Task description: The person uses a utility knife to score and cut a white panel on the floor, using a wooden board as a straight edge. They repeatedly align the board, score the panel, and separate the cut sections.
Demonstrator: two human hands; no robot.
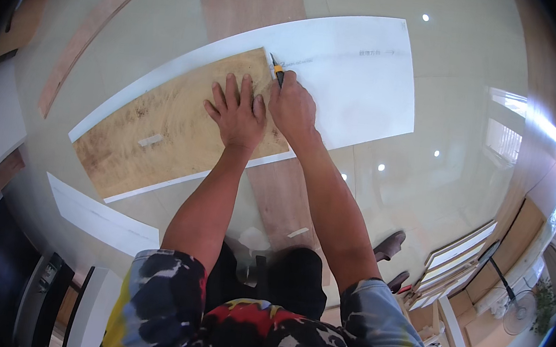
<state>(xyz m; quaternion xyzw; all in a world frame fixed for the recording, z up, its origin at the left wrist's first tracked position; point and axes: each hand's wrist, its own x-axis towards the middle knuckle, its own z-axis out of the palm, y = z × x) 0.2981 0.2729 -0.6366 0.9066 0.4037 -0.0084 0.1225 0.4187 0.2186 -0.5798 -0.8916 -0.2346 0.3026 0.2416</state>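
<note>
A brown wooden board (pixel 162 122) with dark smudges lies on top of a larger white sheet (pixel 360 88). My left hand (pixel 240 116) rests flat on the board near its right end, fingers spread. In my right hand (pixel 292 108) is a utility knife (pixel 278 72) with a yellow and black body, its tip pointing away from me. The tip is at the board's far right corner, over the white sheet. Whether the blade touches the sheet, I cannot tell. A small pale strip (pixel 150 140) sits on the board.
Under the sheet runs a reddish plywood plank (pixel 254 4), showing beyond it and on my side (pixel 283 194). A long curved wood strip (pixel 98 29) lies at the far left, and a white offcut (pixel 100 213) nearer. Slatted panels (pixel 450 264) and a pedestal fan (pixel 519 310) stand at right.
</note>
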